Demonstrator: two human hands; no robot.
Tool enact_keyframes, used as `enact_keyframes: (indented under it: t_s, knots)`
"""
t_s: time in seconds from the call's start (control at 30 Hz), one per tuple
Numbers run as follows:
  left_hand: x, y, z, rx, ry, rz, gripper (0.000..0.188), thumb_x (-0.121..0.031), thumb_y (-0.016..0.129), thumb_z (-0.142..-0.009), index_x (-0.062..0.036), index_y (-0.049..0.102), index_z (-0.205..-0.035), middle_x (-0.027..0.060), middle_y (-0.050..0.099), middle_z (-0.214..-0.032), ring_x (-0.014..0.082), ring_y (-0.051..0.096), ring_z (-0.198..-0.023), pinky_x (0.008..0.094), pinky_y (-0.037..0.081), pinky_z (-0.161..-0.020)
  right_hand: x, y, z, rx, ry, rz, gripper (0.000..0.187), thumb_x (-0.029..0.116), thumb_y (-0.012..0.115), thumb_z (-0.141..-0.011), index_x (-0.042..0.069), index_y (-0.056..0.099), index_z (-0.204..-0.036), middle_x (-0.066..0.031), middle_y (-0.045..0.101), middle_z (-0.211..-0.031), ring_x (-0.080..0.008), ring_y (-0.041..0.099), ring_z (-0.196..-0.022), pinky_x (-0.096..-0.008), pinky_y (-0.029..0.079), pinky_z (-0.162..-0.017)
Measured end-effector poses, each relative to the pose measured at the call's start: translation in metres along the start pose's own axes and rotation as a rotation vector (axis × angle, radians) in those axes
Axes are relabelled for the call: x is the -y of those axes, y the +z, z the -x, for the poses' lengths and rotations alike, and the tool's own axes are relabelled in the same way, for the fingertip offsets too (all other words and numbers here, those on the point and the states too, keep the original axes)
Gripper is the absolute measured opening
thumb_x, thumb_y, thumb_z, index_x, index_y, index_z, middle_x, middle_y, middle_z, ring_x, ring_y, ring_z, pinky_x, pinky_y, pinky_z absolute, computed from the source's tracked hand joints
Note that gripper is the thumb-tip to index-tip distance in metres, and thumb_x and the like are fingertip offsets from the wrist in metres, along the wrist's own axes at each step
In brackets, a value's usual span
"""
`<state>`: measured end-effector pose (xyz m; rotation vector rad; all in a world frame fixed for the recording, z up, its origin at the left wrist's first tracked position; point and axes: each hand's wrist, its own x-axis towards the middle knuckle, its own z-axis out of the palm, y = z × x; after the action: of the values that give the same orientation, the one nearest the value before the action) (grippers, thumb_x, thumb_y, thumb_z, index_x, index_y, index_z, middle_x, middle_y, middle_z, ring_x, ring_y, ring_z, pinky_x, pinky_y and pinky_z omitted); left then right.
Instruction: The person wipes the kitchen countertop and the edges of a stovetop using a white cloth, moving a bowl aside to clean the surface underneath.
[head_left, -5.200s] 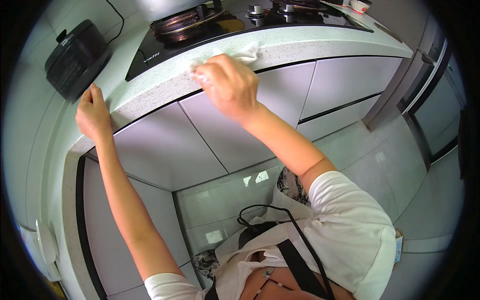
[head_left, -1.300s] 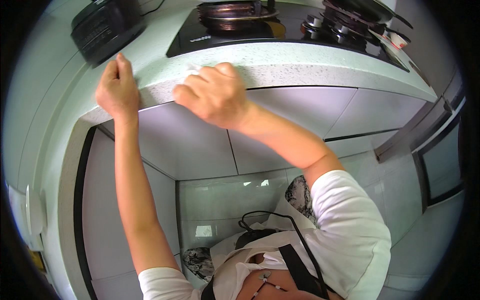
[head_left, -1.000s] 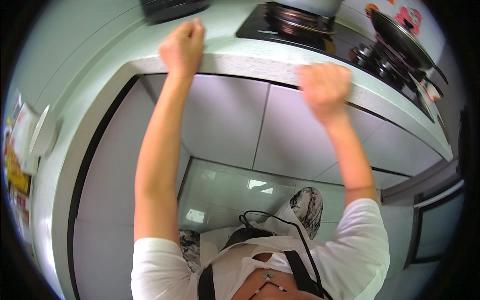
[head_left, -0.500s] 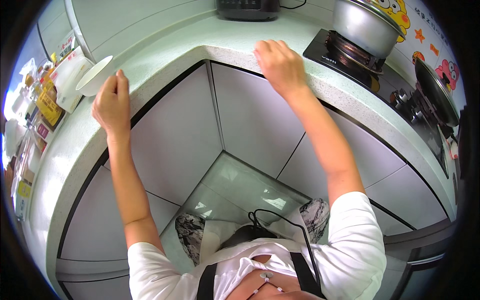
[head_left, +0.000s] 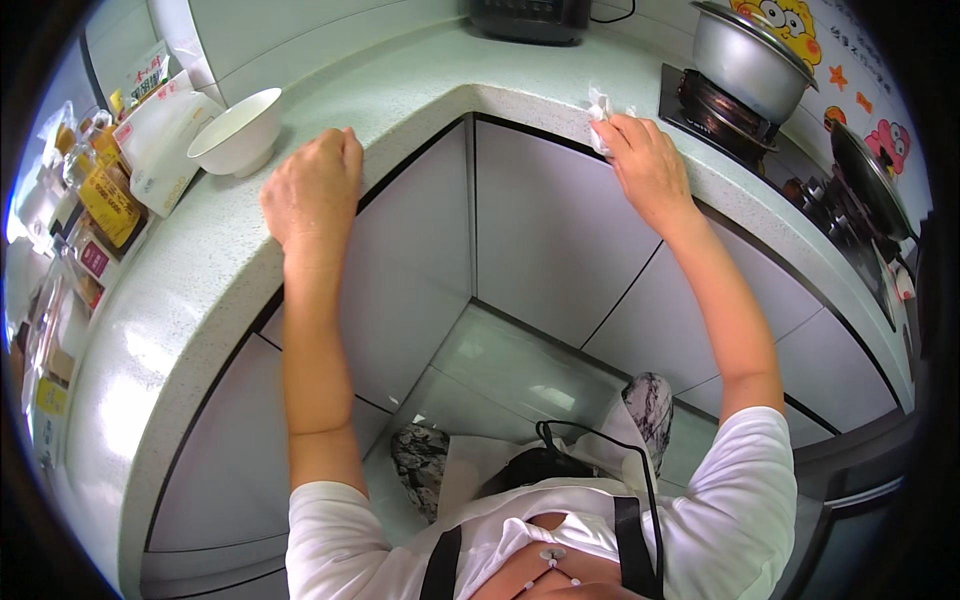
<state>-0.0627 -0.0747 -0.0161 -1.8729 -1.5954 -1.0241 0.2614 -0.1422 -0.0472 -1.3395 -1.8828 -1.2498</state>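
My right hand (head_left: 648,170) is at the counter's front edge, its fingers bent around a crumpled white tissue (head_left: 599,107) that sticks out past the fingertips. The tissue rests against the pale countertop. On the left, my left hand (head_left: 312,190) is curled into a fist over the counter's edge, palm side hidden, so I cannot see whether anything is inside it. A white bowl (head_left: 238,134) stands upright on the counter just beyond and left of that fist, apart from it.
The speckled countertop (head_left: 400,92) bends around a corner. Bottles and packages (head_left: 100,200) crowd its left side. A dark appliance (head_left: 530,18) sits at the back. On the right are a lidded silver pot (head_left: 752,62) on a burner and a dark pan or lid (head_left: 870,180).
The view has shifted, so the scene sits further right. My left fist has moved right, away from the bowl. The right hand has come nearer and slightly right, and the tissue now shows.
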Motion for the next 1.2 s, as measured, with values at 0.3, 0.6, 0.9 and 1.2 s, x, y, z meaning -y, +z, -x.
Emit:
enact_keyframes:
  t_s: [0.3,0.6,0.9,1.2]
  knots:
    - [0.001,0.001,0.000,-0.118,0.112,0.150,0.033,-0.029,0.053,-0.086,-0.0066,0.056,-0.063,0.0081,0.059,-0.062,0.0282,0.058,-0.058,0.0399,0.044,-0.052,-0.004,-0.001,-0.007,0.023,-0.022,0.074,0.016,0.002,0.059,-0.070,0.009,0.059,-0.084,-0.0025,0.052,-0.085,-0.0192,0.053,-0.078,-0.0296,0.047,-0.061]
    - [-0.005,0.016,0.004,-0.199,0.026,0.000,0.037,-0.032,0.055,-0.087,-0.0083,0.047,-0.060,0.0044,0.048,-0.056,0.0252,0.049,-0.052,0.0360,0.038,-0.048,0.030,0.069,-0.035,-0.187,0.056,0.009,0.020,0.006,0.068,-0.066,0.013,0.056,-0.081,-0.0009,0.053,-0.082,-0.0176,0.056,-0.069,-0.0285,0.048,-0.054]
    - [-0.002,0.007,0.001,-0.360,0.138,0.037,0.037,-0.019,0.064,-0.081,-0.0071,0.043,-0.054,0.0047,0.040,-0.048,0.0194,0.040,-0.043,0.0324,0.032,-0.042,0.105,0.146,-0.105,-0.458,0.310,-0.777,0.025,0.013,0.065,-0.075,0.012,0.055,-0.098,-0.0065,0.058,-0.091,-0.0261,0.060,-0.077,-0.0376,0.048,-0.060]
    - [0.059,-0.063,0.039,-0.611,-0.127,0.214,0.039,-0.017,0.057,-0.091,-0.0033,0.044,-0.056,-0.0039,0.036,-0.050,0.0031,0.030,-0.050,0.0228,0.026,-0.045,0.128,0.176,-0.106,-0.645,0.611,-0.939,0.019,0.022,0.064,-0.082,0.006,0.056,-0.089,-0.0108,0.061,-0.080,-0.0284,0.060,-0.069,-0.0359,0.048,-0.060]
